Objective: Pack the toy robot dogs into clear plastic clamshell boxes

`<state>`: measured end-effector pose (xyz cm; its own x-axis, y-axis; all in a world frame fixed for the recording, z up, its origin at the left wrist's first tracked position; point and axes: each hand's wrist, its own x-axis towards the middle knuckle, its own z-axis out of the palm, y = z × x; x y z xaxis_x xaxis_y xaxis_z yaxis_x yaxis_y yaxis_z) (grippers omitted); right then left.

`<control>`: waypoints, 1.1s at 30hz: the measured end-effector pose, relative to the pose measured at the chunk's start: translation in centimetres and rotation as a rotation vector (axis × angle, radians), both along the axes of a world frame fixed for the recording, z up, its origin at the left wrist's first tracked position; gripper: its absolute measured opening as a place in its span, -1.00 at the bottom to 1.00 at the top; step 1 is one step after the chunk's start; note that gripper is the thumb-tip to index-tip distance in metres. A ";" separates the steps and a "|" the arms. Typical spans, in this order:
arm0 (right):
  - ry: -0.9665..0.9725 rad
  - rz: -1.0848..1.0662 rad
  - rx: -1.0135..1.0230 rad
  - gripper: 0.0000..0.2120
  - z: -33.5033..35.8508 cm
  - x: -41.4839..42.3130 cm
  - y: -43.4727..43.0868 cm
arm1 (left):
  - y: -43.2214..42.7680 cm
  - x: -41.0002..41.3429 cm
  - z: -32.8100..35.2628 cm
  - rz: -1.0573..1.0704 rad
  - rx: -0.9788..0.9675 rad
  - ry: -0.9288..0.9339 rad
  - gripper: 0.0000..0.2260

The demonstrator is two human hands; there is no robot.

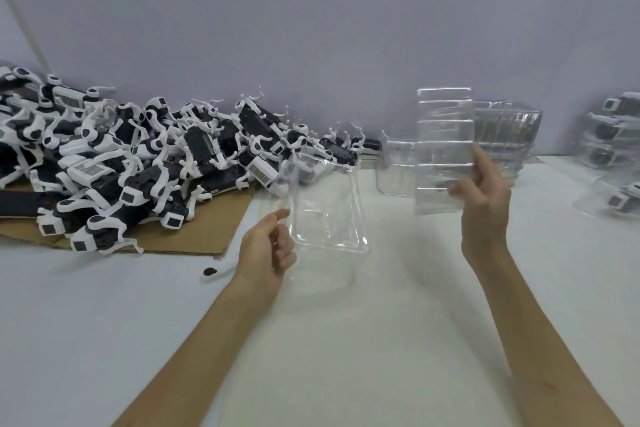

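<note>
**Two clear shells held up over a white table, dogs heaped at the left**

Open room is lying in the near middle of the table (381, 340), between the two forearms. To the left, the ragged edge of a cardboard sheet (194, 232) is reaching towards the left hand (268, 246). A loose toy leg (214, 270) is lying just off its corner. At the back, a stack of empty shells (505, 128) is standing against the wall (311, 28). Packed boxes (613, 135) are crowding the far right edge.

The table is showing smooth and white, and the wall behind it plain pale grey.

The toy robot dogs (121, 156) are lying in a tangled heap on the cardboard and against the wall. They are hard black bodies with glossy white legs sticking out at every angle. None is sitting in either held shell.

The left hand is pinching the near left rim of a clear clamshell (325, 204), thumb above and fingers curled below. This thin, glassy tray with rounded corners is tilting up above the table.

The right hand (485, 198) is gripping a ribbed clear shell (443, 149) upright by its lower right side, thumb in front and fingers behind. Level ridges are crossing it. Blur is hiding whether it is one piece or several nested.
</note>
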<state>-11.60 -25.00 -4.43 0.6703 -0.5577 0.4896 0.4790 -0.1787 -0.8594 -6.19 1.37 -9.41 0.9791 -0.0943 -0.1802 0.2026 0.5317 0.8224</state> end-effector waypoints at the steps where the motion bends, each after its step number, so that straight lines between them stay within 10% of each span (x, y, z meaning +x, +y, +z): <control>1: 0.035 -0.030 -0.071 -0.32 0.4 0.4 -0.1 | 0.1 0.1 -0.1 0.006 0.010 0.039 -0.89; 7: 0.171 -0.327 -0.756 -0.42 4.3 6.7 -0.7 | 0.2 0.5 -0.7 0.050 -0.001 0.157 -0.91; 20: 0.756 -0.404 -1.220 -0.64 2.0 18.2 -1.4 | 0.0 0.3 -1.1 0.008 0.037 0.150 -0.95; 33: 0.397 -0.230 -0.840 -0.41 -2.3 8.6 1.1 | -0.6 -0.3 -0.7 0.016 0.063 0.140 -0.93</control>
<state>-3.04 -23.88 -6.73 0.7913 -0.2666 0.5502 0.0566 -0.8640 -0.5002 -6.45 0.79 -10.10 0.9454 -0.0635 -0.3197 0.3093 0.4838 0.8187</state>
